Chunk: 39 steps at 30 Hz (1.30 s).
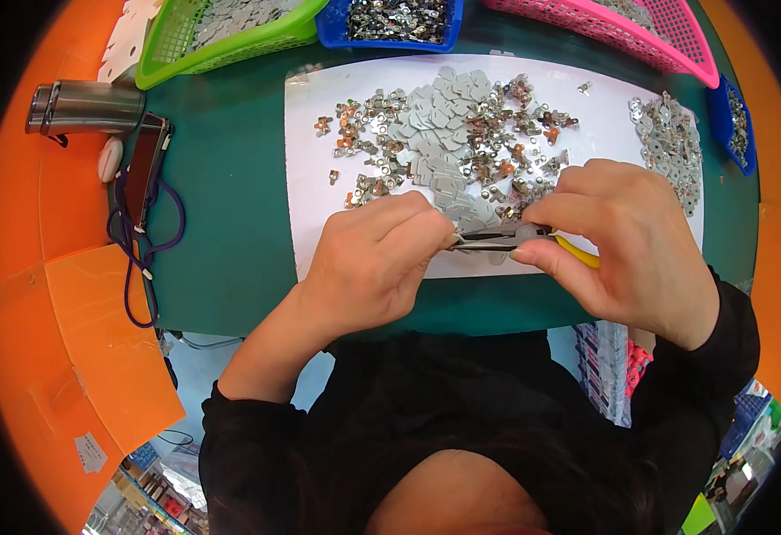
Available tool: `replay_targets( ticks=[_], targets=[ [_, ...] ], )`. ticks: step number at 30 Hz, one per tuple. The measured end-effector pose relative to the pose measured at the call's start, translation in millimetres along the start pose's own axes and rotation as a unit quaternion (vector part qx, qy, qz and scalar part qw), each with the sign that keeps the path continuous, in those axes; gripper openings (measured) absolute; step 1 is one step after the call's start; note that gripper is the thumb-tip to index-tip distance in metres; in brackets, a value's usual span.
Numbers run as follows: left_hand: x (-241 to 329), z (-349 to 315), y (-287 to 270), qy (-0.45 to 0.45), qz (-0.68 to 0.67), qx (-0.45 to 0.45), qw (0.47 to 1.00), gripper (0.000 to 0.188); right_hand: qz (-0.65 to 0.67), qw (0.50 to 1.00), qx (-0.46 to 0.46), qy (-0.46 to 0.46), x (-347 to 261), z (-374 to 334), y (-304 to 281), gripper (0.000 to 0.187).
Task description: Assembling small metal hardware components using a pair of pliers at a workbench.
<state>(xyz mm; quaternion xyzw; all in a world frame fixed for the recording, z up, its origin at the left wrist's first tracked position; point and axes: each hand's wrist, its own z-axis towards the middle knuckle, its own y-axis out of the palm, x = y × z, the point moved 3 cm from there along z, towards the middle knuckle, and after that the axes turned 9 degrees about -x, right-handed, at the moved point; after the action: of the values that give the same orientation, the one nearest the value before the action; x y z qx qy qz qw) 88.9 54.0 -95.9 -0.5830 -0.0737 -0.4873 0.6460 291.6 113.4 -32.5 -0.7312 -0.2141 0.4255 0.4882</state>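
My right hand [622,245] is closed on a pair of long-nosed pliers [490,241] with a yellow handle, gripping them near the joint. The pliers' dark jaws point left, and their tips reach the fingertips of my left hand [368,259]. That hand is closed in a pinch; a small pale bit shows at its fingertips, mostly hidden. Just beyond both hands, flat grey metal plates [439,116] lie heaped on a white sheet [314,192]. Small shiny metal fittings [368,120] are strewn on either side of the plates, some with coppery parts.
More flat metal pieces [667,143] form a pile at the sheet's right. Along the back stand green [230,55], blue [390,43] and pink [627,40] baskets of parts, with a small blue tray [731,125] at right. A steel tumbler [91,107] and corded phone [145,169] lie left.
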Motion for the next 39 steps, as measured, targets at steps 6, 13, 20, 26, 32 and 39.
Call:
replay_targets(
  ticks=[6,13,20,26,32,39],
  targets=[
    [-2.4,-0.7,0.1,-0.010,-0.023,-0.008,1.000,0.014,0.015,0.999,0.009,-0.028,3.2,6.5,-0.1,0.020],
    [-1.4,-5.1,2.9,-0.078,-0.069,-0.027,0.994,0.012,0.039,0.999,-0.012,-0.033,8.2,7.9,8.9,0.020],
    [13.8,-15.0,-4.9,-0.051,-0.017,-0.106,0.993,0.010,-0.058,0.997,-0.032,-0.049,-12.8,-0.2,17.6,0.025],
    [14.8,-39.4,-21.6,-0.039,-0.025,-0.154,0.987,0.014,-0.061,0.993,-0.029,-0.095,-24.9,8.2,31.2,0.031],
    [-25.3,-95.0,-48.0,-0.228,-0.222,0.158,0.935,0.009,-0.040,0.976,0.190,-0.100,-27.8,31.6,67.3,0.039],
    [-39.2,-99.4,-43.6,-0.174,-0.367,0.296,0.864,0.020,-0.165,0.961,0.211,-0.073,-38.7,62.4,97.1,0.023]
  ],
)
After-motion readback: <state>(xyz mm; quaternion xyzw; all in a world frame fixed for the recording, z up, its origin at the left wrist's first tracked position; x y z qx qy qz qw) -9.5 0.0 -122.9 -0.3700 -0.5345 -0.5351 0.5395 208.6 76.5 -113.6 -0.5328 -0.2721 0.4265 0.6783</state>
